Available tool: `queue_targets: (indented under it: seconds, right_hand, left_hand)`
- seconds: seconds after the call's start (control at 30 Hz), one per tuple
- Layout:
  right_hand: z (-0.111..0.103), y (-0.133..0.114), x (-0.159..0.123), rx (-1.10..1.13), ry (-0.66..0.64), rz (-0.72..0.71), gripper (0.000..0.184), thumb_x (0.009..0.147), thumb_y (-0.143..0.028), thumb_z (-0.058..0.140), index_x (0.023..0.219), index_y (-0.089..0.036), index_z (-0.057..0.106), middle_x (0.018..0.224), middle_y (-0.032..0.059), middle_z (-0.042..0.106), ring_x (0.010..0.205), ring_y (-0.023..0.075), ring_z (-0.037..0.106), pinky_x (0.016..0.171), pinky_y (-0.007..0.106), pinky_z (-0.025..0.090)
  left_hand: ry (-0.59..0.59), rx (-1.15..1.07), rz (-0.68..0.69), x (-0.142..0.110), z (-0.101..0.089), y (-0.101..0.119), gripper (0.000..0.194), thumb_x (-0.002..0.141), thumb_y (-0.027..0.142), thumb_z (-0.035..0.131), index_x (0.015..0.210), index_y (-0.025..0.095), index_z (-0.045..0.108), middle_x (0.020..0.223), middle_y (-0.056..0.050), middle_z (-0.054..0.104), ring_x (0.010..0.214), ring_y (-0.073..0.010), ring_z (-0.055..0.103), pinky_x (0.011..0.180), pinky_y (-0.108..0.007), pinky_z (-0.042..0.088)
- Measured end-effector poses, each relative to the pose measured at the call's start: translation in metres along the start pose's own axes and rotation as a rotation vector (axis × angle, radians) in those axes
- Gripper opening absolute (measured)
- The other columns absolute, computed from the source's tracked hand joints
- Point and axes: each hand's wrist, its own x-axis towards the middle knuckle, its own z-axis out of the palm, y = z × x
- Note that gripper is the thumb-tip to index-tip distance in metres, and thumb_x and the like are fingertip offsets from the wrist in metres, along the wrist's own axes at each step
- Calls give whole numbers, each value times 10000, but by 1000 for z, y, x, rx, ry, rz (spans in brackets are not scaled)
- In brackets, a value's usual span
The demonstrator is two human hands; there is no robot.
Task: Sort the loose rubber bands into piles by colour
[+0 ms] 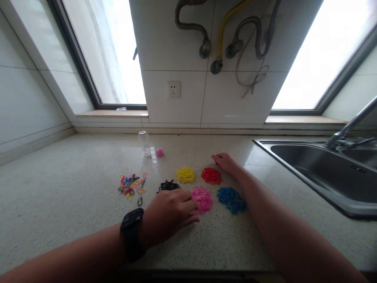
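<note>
Small rubber bands lie sorted in piles on the speckled countertop (64, 188): yellow (185, 175), red (211, 176), black (168, 185), pink (202, 199) and blue (231, 199). A mixed pile of several colours (132, 184) lies to the left, with one loose black band (139, 201) below it. My left hand (169, 212), with a black watch on its wrist, rests palm down and its fingertips touch the pink pile's left edge. My right hand (225, 161) lies flat on the counter just right of and behind the red pile, fingers stretched out.
A small clear bottle (144, 143) stands behind the piles, with a clear piece and a pink cap (159, 152) beside it. A steel sink (326, 173) with a tap (350, 127) takes up the right side. A tiled wall with a socket (173, 89) and hoses rises behind.
</note>
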Motion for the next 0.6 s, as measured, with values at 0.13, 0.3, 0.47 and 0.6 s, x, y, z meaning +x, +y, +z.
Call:
queue_targets:
  seconds: [0.13, 0.3, 0.47, 0.6]
  right_hand:
    - [1, 2, 0, 10, 2, 8, 466, 835, -562, 442, 567, -190, 523, 470, -37, 406, 488, 120, 372, 529, 286, 257]
    - [1, 2, 0, 28, -4, 3, 464, 839, -560, 443, 573, -189, 521, 476, -40, 404, 489, 117, 373, 536, 285, 266]
    - [0, -2, -1, 11, 1, 12, 474, 839, -571, 438, 569, -189, 518, 471, -39, 403, 491, 120, 374, 535, 287, 264]
    - [1, 0, 0, 37, 12, 11, 487, 838, -582, 440, 559, -189, 514, 468, -36, 407, 483, 118, 361, 524, 285, 264]
  left_hand:
    - [8, -46, 148, -4, 1, 14, 269, 933, 479, 595, 891, 216, 625, 840, 12, 647, 723, -158, 578, 563, -298, 348]
    - [-72, -155, 352, -7, 5, 34, 306, 932, 533, 561, 912, 234, 626, 788, 21, 639, 662, -143, 564, 501, -307, 315]
    - [-135, -225, 453, -9, 10, 39, 117, 956, 349, 569, 953, 236, 599, 785, 24, 631, 676, -130, 552, 515, -289, 362]
    - [-170, -379, 532, -12, 19, 33, 74, 923, 201, 580, 983, 242, 565, 792, 37, 653, 708, -119, 574, 565, -271, 412]
